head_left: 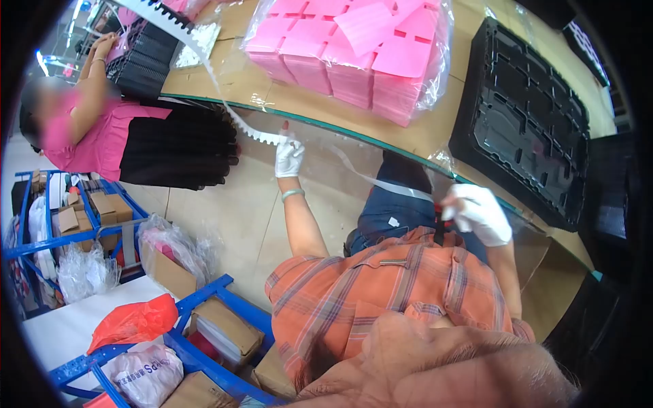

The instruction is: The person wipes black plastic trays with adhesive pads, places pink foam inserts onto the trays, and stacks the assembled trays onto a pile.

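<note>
My left hand point(289, 158), in a white glove with a bare fingertip showing, pinches a long pale strip point(248, 129) with a toothed edge. The strip runs from the upper left down to these fingers, beyond the table's edge. My right hand point(478, 214), also gloved in white, is closed near my waist by the glass edge. A pale band point(405, 190) reaches its fingers, along with a small red and black item point(440, 219) that is partly hidden. Between the hands the band curves over my jeans.
On the table point(286, 100) are stacked pink sheets point(347, 51) in clear plastic and black trays point(524, 115). A person in pink point(88, 129) works at the left. Blue shelving point(224, 299) with boxes and bags stands at the lower left.
</note>
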A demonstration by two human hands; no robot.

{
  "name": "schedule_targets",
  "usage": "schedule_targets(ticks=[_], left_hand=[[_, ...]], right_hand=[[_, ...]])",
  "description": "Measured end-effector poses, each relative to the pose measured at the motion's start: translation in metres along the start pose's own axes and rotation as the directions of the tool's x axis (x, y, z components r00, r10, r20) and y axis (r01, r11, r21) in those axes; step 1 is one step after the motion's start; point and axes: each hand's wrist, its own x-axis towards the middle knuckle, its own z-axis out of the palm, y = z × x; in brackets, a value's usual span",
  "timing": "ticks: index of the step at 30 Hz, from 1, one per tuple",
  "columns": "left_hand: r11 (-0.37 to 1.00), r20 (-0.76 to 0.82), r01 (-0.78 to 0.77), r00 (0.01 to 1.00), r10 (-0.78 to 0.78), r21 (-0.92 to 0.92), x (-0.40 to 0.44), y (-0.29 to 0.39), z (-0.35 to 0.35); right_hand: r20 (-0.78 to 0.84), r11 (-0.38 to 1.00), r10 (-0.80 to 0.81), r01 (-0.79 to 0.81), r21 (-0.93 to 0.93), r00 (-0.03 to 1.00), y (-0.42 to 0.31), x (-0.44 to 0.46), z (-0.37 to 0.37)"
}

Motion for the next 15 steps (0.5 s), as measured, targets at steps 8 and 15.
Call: schedule_targets(ticks=[8,15], left_hand=[[0.908,0.014,0.223,0.97,-0.244,0.355,-0.058,-0.025,0.244],[0.903,0.116,0.258,0.942,-0.314,0.343,-0.071,-0.059,0.337]], right_hand=[[0.182,0.209,-0.778,0.521,-0.828,0.602,-0.017,0.078,0.095],[-0.071,0.388,-0.825,0.47,-0.793,0.561,-0.012,0.074,0.06]])
